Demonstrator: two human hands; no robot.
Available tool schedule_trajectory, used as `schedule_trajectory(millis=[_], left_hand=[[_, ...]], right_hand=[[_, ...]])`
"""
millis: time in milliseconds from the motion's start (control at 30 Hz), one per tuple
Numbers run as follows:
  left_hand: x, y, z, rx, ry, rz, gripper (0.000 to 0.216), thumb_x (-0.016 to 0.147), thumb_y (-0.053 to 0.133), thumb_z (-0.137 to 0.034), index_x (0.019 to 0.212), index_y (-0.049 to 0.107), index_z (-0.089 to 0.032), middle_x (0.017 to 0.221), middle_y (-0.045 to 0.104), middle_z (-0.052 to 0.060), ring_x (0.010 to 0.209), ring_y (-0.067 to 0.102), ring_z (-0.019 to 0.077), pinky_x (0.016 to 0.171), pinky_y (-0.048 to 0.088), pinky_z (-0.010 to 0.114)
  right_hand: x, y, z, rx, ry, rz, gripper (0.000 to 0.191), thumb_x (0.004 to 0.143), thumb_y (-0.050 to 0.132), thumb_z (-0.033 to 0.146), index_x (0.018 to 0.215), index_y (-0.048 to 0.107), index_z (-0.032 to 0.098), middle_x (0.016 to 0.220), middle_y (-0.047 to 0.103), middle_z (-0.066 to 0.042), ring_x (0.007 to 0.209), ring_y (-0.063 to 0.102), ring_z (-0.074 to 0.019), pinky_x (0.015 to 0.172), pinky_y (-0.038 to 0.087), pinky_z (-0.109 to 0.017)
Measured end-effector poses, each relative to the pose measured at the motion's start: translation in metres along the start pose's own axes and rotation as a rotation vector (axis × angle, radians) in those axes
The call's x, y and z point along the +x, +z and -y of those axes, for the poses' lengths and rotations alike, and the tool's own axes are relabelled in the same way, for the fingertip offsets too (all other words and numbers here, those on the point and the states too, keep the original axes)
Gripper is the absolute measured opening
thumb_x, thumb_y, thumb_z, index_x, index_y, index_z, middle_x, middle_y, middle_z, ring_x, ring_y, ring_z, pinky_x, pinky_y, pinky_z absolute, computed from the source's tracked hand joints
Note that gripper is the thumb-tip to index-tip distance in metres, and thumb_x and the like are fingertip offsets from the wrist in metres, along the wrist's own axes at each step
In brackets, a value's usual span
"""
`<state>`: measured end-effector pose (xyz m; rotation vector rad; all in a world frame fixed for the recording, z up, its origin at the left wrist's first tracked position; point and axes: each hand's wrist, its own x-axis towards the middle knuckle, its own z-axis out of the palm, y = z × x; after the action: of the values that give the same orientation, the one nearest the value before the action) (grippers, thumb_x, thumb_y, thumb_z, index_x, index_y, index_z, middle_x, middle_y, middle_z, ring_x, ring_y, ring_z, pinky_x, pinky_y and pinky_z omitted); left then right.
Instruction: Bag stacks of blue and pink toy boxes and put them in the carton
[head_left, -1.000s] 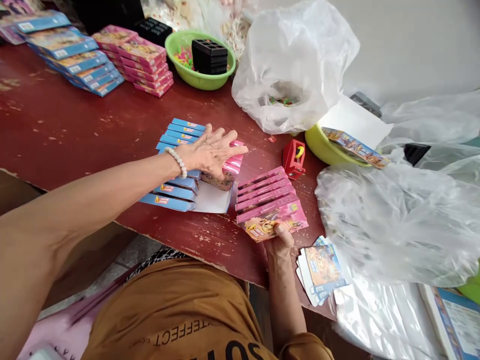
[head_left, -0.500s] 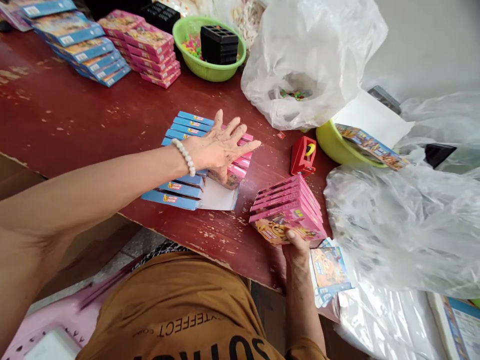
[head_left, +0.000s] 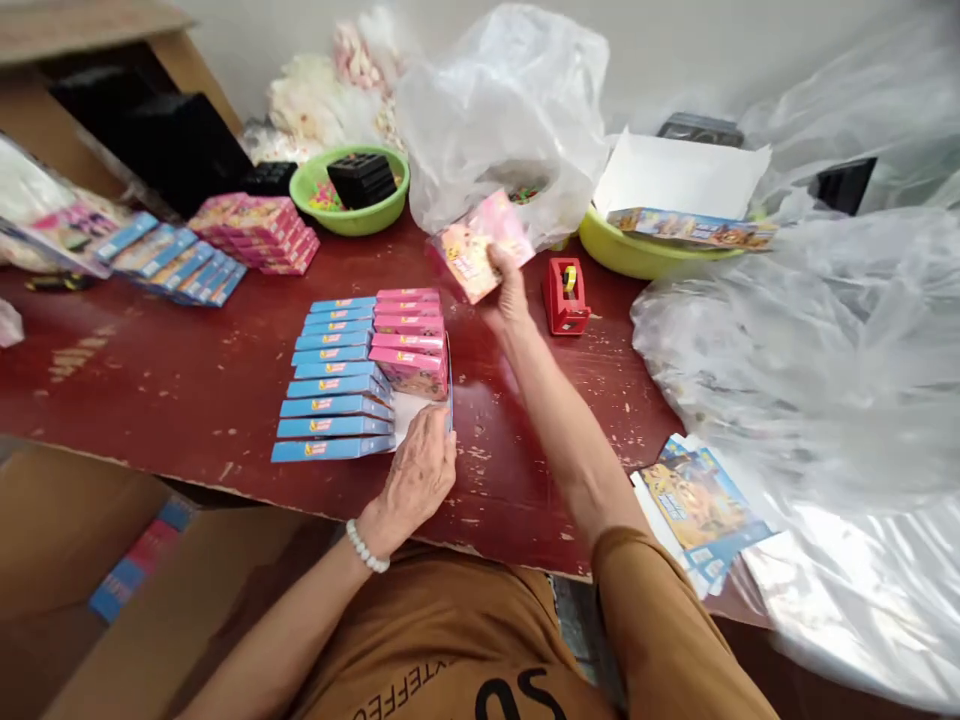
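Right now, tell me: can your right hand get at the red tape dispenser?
Probably yes: the right hand sits just beside the red tape dispenser, with only red tabletop between, though it would first need to release the pink box.

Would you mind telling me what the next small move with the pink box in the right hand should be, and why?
I would probably lay the flat pink printed box from the right hand onto the near end of the overlapping row of pink boxes, since that row looks shorter than the neighbouring overlapping row of blue boxes.
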<state>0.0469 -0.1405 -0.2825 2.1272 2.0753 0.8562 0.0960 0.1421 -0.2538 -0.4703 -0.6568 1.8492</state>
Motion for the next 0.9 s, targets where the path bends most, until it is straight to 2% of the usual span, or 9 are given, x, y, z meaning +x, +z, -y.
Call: schedule_trajectory(millis=[133,267,400,533,633,733,900], left_hand=[[0.003,0.003,0.006,0.006,-0.026,0.016,0.027,0.11,0.035,-0.021,0.125,0.057,-0.023,0.116,0.07,0.012,0.112,0.071,0.0269,0.104,0.061,0.048],[0.007,0.005,0.013,0.02,-0.043,0.027,0.032,0.11,0.034,-0.023,0.129,0.059,-0.022,0.125,0.072,0.015,0.119,0.069,0.0287,0.109,0.059,0.052],[0.019,0.007,0.023,0.038,-0.075,0.068,0.034,0.111,0.034,-0.027,0.126,0.064,-0.02,0.123,0.074,0.016,0.117,0.07,0.0315,0.108,0.058,0.056],[0.027,0.007,0.033,0.055,-0.099,0.114,0.032,0.11,0.038,-0.026,0.123,0.067,-0.02,0.123,0.075,0.016,0.116,0.071,0.0323,0.106,0.058,0.056],[0.028,0.007,0.035,0.08,-0.102,0.12,0.03,0.109,0.042,-0.025,0.124,0.067,-0.02,0.122,0.074,0.016,0.114,0.07,0.0322,0.104,0.059,0.054],[0.031,0.006,0.036,0.095,-0.095,0.127,0.03,0.107,0.044,-0.023,0.128,0.065,-0.019,0.125,0.072,0.016,0.118,0.069,0.0318,0.106,0.057,0.053],[0.043,0.001,0.04,0.13,-0.09,0.188,0.028,0.105,0.046,-0.023,0.123,0.067,-0.019,0.122,0.074,0.014,0.115,0.069,0.0305,0.106,0.056,0.049]], right_hand=[[0.04,0.014,-0.047,0.205,0.266,0.011,0.026,0.079,0.078,0.037,0.097,0.069,0.021,0.092,0.082,-0.003,0.109,0.077,-0.0273,0.105,0.063,-0.051],[0.057,0.014,-0.07,0.248,0.4,0.031,0.032,0.079,0.082,0.041,0.099,0.069,0.021,0.086,0.081,-0.001,0.1,0.078,-0.0253,0.102,0.065,-0.05],[0.057,0.014,-0.077,0.223,0.452,0.124,0.045,0.077,0.089,0.047,0.109,0.069,0.022,0.091,0.081,-0.001,0.098,0.079,-0.0261,0.1,0.066,-0.05],[0.044,0.018,-0.084,0.242,0.5,0.225,0.048,0.074,0.093,0.042,0.11,0.067,0.025,0.094,0.082,-0.002,0.105,0.079,-0.0308,0.102,0.066,-0.055],[0.035,0.018,-0.088,0.279,0.54,0.256,0.043,0.075,0.093,0.036,0.107,0.066,0.024,0.096,0.082,-0.002,0.11,0.078,-0.0324,0.107,0.063,-0.058],[0.033,0.018,-0.089,0.304,0.594,0.279,0.034,0.079,0.09,0.029,0.103,0.065,0.023,0.094,0.081,-0.003,0.11,0.078,-0.0303,0.109,0.063,-0.054],[0.033,0.017,-0.086,0.317,0.617,0.302,0.025,0.085,0.083,0.027,0.102,0.065,0.022,0.089,0.081,-0.003,0.099,0.08,-0.028,0.099,0.068,-0.049]])
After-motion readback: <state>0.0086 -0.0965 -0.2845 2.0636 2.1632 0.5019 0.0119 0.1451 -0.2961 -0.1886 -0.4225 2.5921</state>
